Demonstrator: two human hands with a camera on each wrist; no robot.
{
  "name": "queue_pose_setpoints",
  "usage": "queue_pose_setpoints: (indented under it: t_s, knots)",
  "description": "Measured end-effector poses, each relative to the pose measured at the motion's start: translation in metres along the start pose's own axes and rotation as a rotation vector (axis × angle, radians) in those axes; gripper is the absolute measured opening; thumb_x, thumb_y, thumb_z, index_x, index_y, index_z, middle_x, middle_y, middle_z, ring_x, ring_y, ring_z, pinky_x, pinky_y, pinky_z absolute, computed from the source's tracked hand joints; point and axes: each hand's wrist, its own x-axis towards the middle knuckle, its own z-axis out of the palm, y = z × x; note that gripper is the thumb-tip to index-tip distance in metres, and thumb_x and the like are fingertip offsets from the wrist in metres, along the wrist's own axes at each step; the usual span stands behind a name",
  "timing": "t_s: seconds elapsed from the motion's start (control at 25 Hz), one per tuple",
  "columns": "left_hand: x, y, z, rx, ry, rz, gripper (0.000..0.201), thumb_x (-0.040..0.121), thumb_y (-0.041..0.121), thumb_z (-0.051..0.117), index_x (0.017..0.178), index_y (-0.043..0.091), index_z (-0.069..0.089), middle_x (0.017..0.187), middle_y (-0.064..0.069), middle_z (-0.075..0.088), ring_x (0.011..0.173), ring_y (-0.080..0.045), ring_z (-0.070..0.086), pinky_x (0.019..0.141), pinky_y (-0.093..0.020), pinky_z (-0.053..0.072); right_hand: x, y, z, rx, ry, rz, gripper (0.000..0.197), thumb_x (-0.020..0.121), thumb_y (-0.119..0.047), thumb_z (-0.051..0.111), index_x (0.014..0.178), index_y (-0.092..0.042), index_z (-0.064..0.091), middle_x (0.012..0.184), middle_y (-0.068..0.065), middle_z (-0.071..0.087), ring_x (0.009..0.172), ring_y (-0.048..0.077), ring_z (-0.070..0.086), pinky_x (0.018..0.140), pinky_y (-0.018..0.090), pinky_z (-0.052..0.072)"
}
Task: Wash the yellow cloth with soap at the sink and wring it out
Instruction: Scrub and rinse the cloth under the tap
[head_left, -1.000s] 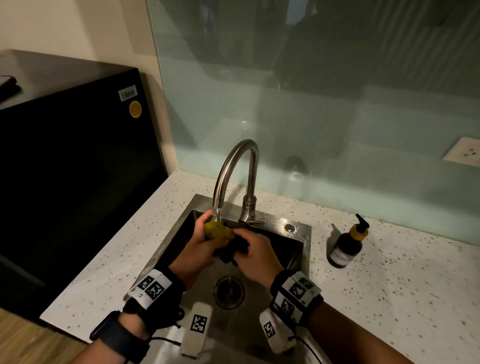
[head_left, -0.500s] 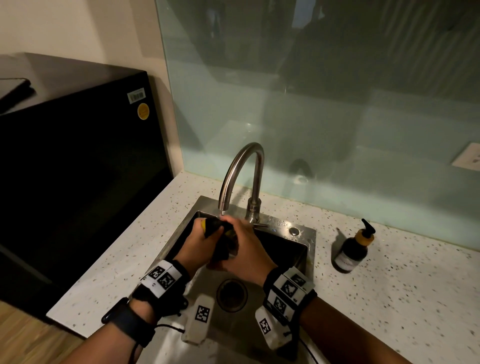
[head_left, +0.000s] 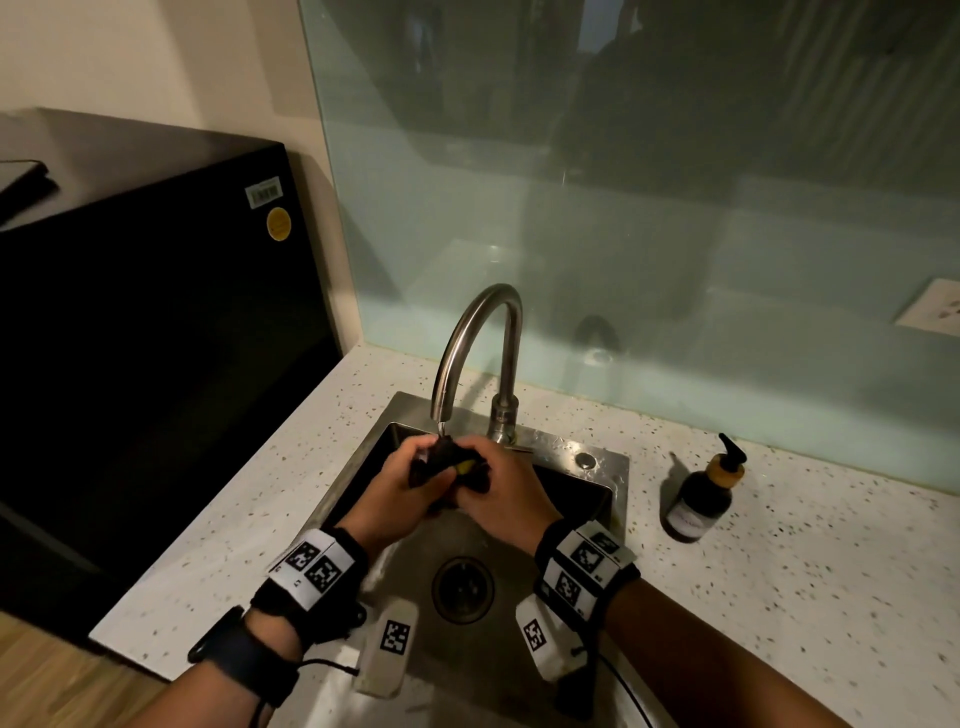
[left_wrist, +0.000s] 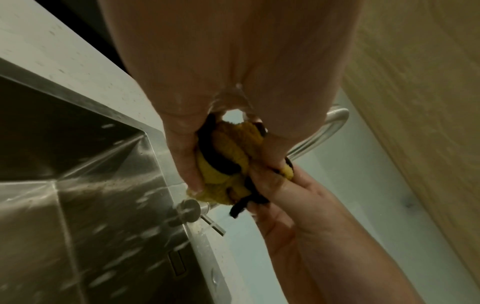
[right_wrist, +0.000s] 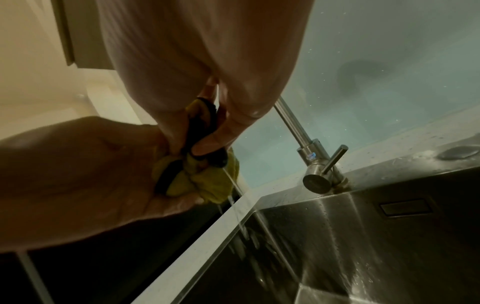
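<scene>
Over sink (head_left: 563, 457) basin, both hands bunch cloth (head_left: 464, 466) under tap (head_left: 475, 353) spout. Left hand (head_left: 397, 493) fingers curled tight round one end; right hand (head_left: 501, 496) fingers and thumb pinching other end. Cloth yellow with black edging, wadded between palms, wet; thin stream runs off it into basin. Drain (head_left: 462, 590) below hands. Soap bottle (head_left: 704, 499) upright on counter (head_left: 805, 571), right of sink, apart from hands. Glass splashback (head_left: 675, 234) behind tap.

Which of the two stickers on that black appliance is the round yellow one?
The lower sticker on the black appliance is round and yellow. The one just above it is a white rectangle that looks like a barcode label.
</scene>
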Motion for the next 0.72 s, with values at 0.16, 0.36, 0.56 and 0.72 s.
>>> queue_pose_setpoints:
  t_s: [0.16,0.36,0.56,0.72]
  knots:
    - [0.001,0.002,0.007,-0.015,0.070,-0.026,0.013,0.104,0.011,0.047,0.117,0.009,0.046,0.110,-0.020,0.065,0.097,-0.028,0.068,0.086,-0.048,0.060,-0.001,0.010,0.012,-0.053,-0.093,-0.066,0.095,0.069,-0.025,0.086,0.147,-0.029,0.031,0.139,0.000,0.040,0.125,0.006,0.044,0.103,0.016,0.039]
    - [0.000,0.004,0.001,-0.129,0.043,-0.049,0.033,0.101,0.002,0.052,0.130,0.011,0.041,0.113,-0.024,0.061,0.091,-0.028,0.067,0.077,-0.043,0.059,0.001,0.003,0.010,-0.025,0.010,-0.015,0.046,0.086,-0.007,0.067,0.127,-0.024,0.053,0.111,-0.007,0.063,0.092,-0.007,0.056,0.084,0.012,0.049]
    - [-0.005,-0.001,-0.013,0.214,-0.074,0.153,0.067,0.088,0.002,0.071,0.144,0.027,0.044,0.135,-0.003,0.045,0.124,-0.015,0.051,0.103,-0.033,0.053,0.012,-0.002,-0.001,0.061,0.099,0.072,0.027,0.093,-0.038,0.062,0.112,-0.018,0.062,0.092,-0.012,0.064,0.082,-0.007,0.059,0.067,0.009,0.047]
    - [-0.004,-0.001,-0.007,0.118,0.062,0.103,0.040,0.094,0.024,0.064,0.132,0.012,0.055,0.130,-0.019,0.058,0.117,-0.038,0.059,0.100,-0.055,0.051,0.013,-0.009,0.004,0.215,-0.085,0.200,0.034,0.095,-0.043,0.057,0.118,-0.018,0.056,0.106,0.000,0.064,0.095,0.012,0.063,0.084,0.029,0.055]
